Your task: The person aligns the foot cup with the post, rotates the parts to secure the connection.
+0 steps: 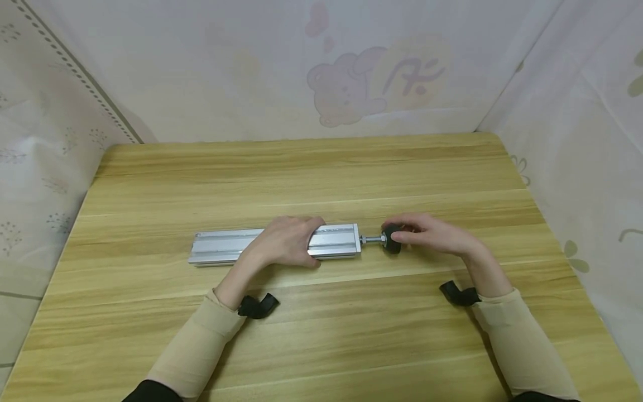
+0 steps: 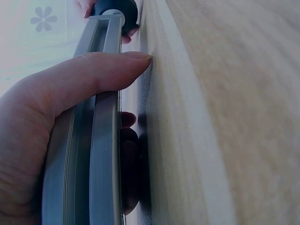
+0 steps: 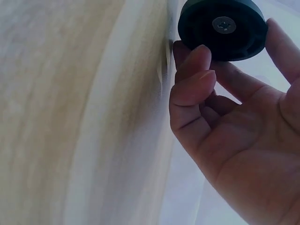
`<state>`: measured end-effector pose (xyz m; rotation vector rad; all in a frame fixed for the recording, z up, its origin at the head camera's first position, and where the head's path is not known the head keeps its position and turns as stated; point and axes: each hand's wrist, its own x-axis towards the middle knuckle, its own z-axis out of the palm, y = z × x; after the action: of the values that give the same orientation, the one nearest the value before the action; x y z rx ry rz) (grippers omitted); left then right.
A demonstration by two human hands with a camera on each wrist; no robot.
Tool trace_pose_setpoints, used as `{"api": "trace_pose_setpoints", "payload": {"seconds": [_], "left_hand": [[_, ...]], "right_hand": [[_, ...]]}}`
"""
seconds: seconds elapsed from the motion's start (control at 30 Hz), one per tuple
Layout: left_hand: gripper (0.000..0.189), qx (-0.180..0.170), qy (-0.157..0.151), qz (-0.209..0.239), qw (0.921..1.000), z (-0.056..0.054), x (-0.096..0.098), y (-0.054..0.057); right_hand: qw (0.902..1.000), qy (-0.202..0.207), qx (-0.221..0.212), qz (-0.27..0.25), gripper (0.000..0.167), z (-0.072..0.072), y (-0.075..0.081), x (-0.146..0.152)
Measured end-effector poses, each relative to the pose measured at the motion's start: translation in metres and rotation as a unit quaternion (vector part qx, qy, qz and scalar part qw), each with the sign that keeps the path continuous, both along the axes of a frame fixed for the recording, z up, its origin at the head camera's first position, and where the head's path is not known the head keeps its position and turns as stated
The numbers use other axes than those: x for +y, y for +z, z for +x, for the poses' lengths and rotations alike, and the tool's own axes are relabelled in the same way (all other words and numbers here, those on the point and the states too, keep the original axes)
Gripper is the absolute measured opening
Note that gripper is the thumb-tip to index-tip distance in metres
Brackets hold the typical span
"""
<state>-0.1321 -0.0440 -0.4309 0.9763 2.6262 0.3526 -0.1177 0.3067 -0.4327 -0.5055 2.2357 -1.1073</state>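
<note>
A silver slotted aluminium profile (image 1: 332,241) lies lengthwise across the table. My left hand (image 1: 287,240) grips it from above, right of its middle, with the thumb (image 2: 108,72) on the near side and fingers curled round the far side. From the profile's right end plate sticks a threaded rod (image 1: 373,239) with nuts, ending in a round black levelling foot (image 1: 392,239). My right hand (image 1: 437,233) pinches that foot at its rim between thumb and fingers. In the right wrist view, the foot's underside (image 3: 224,42) shows a cross-head screw at its centre.
The wood-grain table (image 1: 351,335) carries the profile near its middle. Pale printed cloth (image 1: 226,72) hangs behind and at both sides of the table. Black curved pieces (image 1: 258,306) stick out from both wrists above the tabletop.
</note>
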Motion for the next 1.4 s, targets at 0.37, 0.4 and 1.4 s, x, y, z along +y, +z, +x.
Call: {"api": "trace_pose_setpoints", "payload": {"seconds": [0.37,0.4,1.4], "left_hand": [[0.068,0.002,-0.001,0.001,1.0000,0.000,0.000,-0.002],[0.068,0.002,-0.001,0.001,1.0000,0.000,0.000,-0.002],[0.068,0.004,0.001,0.005,1.0000,0.000,0.000,-0.001]], "right_hand": [[0.9996,-0.019,-0.021,0.009,0.038,0.000,-0.002,0.000],[0.9996,-0.020,-0.019,0.009,0.038,0.000,-0.002,0.000],[0.9748,0.008,0.212,0.068,0.061,0.010,0.005,-0.012]]}}
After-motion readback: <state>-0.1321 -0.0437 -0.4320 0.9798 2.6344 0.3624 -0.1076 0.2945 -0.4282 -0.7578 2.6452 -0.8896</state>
